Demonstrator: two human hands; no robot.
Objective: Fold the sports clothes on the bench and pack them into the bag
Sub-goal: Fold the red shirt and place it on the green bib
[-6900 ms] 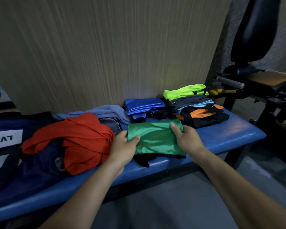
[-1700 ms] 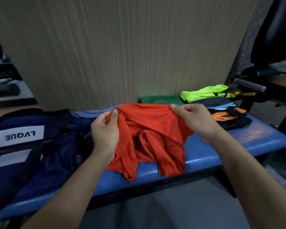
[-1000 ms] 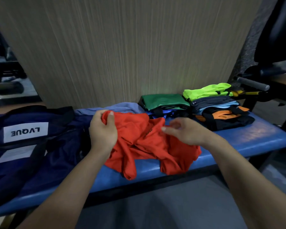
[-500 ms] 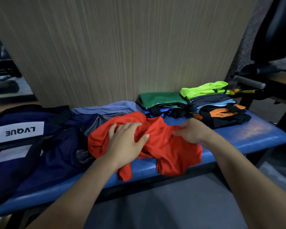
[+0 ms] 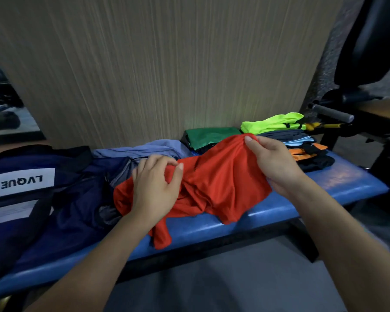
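red shirt (image 5: pixel 223 176) bunched on bench (image 5: pixel 347 183) | right hand (image 5: pixel 273 163) pinched its raised edge; left hand (image 5: pixel 155 188) gripped a fold | risk: hem overhanging the front could slide off, twisted cloth folding crooked

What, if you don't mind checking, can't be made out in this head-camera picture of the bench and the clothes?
- Bag: cut off by the left edge; whether it is open cannot be told.
- Red shirt: bunched, partly behind the left hand and right hand; its sleeves and collar are unclear.
- Blue garment: mostly hidden by the red shirt.
- Lower items of the folded pile: hidden by the right hand.
- Bench legs: dark.
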